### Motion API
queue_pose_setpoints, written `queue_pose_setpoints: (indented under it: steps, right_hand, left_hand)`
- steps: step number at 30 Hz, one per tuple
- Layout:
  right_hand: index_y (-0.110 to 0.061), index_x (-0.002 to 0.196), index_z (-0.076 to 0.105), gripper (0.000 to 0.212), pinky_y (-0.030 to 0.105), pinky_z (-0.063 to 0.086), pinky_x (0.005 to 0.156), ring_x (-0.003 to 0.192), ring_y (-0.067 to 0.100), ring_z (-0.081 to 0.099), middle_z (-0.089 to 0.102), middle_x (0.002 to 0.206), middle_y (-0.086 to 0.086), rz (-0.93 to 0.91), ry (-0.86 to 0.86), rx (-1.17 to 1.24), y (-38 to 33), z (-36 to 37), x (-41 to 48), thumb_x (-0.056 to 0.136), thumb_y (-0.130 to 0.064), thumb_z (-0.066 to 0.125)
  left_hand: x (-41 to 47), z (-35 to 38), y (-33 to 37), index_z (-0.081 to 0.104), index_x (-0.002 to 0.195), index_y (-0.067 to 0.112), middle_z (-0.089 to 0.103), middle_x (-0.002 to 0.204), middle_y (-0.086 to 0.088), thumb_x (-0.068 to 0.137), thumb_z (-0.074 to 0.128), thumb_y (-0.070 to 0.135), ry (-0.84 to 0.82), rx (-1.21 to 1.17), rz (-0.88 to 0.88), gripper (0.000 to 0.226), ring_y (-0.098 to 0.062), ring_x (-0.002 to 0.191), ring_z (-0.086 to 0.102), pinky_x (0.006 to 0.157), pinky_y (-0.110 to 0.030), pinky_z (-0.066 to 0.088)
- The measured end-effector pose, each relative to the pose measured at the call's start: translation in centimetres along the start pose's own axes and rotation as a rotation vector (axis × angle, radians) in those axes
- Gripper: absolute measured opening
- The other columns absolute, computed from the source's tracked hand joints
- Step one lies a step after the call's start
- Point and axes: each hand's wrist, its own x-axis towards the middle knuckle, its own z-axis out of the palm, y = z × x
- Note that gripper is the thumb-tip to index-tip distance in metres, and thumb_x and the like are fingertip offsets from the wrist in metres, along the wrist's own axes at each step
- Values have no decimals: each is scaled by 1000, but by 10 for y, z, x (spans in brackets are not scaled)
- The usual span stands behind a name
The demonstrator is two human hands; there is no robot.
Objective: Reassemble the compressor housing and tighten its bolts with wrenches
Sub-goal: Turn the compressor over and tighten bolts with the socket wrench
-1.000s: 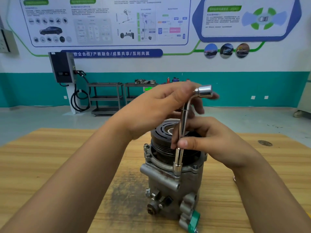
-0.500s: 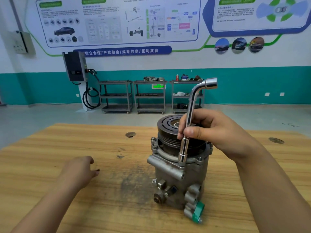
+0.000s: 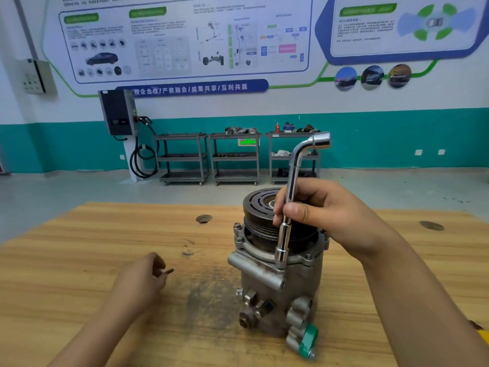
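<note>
Gripping the wrench (image 3: 290, 181) straight up in the right hand (image 3: 330, 210), with its low end on the near rim of the compressor (image 3: 267, 282) on the table (image 3: 79, 260), and pinching a small bolt (image 3: 169, 271) in the left hand (image 3: 140, 279), off to its left.

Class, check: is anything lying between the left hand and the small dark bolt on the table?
Nothing visible does. The left hand has its fingertips at the bolt; whether it pinches it is unclear. The compressor housing and the wrench in the right hand stand clear to the side.
</note>
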Motion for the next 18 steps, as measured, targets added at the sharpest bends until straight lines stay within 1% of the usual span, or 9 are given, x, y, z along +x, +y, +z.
queue_pose_setpoints:
  steps: [2,4,6,7,9,11,13,15,18]
  right_hand:
    - [-22,83,67,13,13,48,69,77,6,66,69,73,-3,-34,35,53,1,0,1,84,-16,55]
    - [-20,88,66,13,13,47,65,73,6,64,67,70,-5,-62,105,114,2,-3,1,85,-18,53]
    - [-21,95,64,15,14,47,64,71,6,62,65,69,-4,-82,155,154,2,-6,1,86,-19,52]
    - [-22,99,63,17,15,46,63,70,7,61,64,69,-3,-89,166,167,2,-8,1,86,-18,51]
    - [-23,105,61,21,16,46,64,69,8,60,64,68,-1,-96,171,179,0,-11,0,87,-18,50]
    - [-23,107,59,23,17,47,66,70,10,61,64,68,0,-111,194,189,-2,-14,-1,87,-18,49]
    - [-21,105,59,22,18,47,68,70,11,60,64,68,-1,-136,230,199,-6,-17,-2,86,-17,49]
    - [-21,103,60,20,18,47,68,70,11,60,64,68,-1,-150,248,189,-9,-19,-4,86,-16,49]
    - [-21,102,60,20,19,48,67,71,11,61,64,69,-2,-142,247,163,-10,-22,-6,86,-17,50]
  left_hand:
    - [-17,-18,25,59,87,20,65,79,8,84,68,14,103,-270,108,12,-6,72,60,58,-20,42]
    - [-35,-38,53,58,79,27,65,71,9,80,71,13,179,-412,260,19,-1,69,60,57,-13,42]
    - [-56,-56,81,58,78,32,66,79,18,77,72,14,221,-527,408,22,3,75,60,62,-9,43]
    - [-65,-63,93,59,78,34,65,82,22,76,72,19,234,-574,470,20,3,77,60,65,-7,43]
    - [-80,-74,114,58,79,37,64,85,24,72,66,37,235,-619,576,10,5,80,60,66,-4,42]
    - [-88,-80,129,58,78,40,63,83,25,73,61,43,225,-571,699,7,11,80,57,67,-1,39]
    - [-89,-80,143,59,82,41,62,77,25,78,71,38,243,-452,816,13,15,78,52,68,1,37]
    - [-87,-76,155,66,86,34,62,79,23,76,69,33,259,-354,878,11,9,78,51,67,-7,41]
    - [-81,-68,167,71,89,25,67,85,17,75,67,29,267,-230,948,16,-5,84,53,71,-19,46]
